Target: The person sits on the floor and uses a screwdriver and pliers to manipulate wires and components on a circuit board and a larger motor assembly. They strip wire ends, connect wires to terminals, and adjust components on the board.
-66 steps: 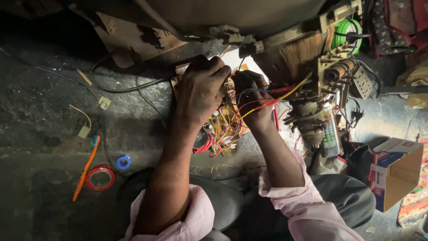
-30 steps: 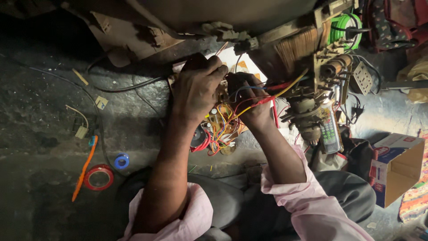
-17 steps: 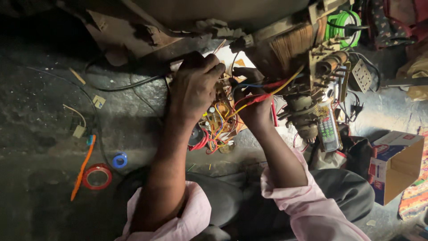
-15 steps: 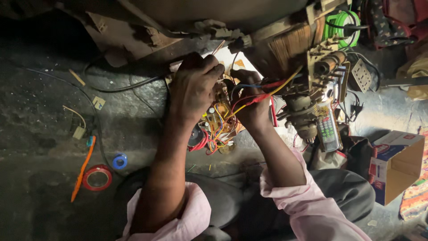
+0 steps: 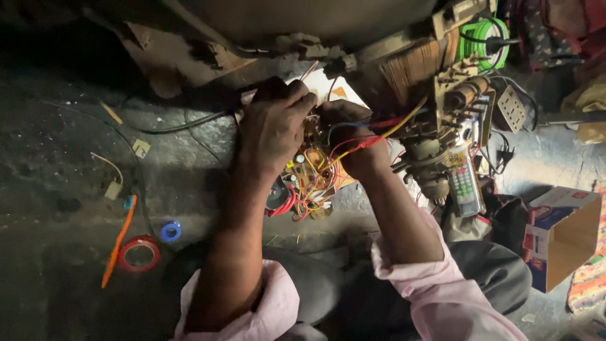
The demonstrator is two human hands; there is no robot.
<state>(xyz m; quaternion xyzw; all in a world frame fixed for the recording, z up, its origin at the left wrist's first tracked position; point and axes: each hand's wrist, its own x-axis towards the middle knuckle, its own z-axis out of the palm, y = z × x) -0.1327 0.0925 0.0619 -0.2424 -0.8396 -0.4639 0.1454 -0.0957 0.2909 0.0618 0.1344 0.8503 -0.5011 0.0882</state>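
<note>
The left hand grasps the top edge of the circuit board, steadying it; the right hand, just right of the board, pinches its coloured wires. Beyond the board stands a transformer. Wiring work seems underway; next calls for fine fingertip placement.

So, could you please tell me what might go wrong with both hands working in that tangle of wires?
The left hand and right hand press close over the circuit board; loose coloured wires cross the right hand and could snag or tear off. The scene is dim, so a wrong contact seems possible. The tape rolls could be knocked away.
</note>
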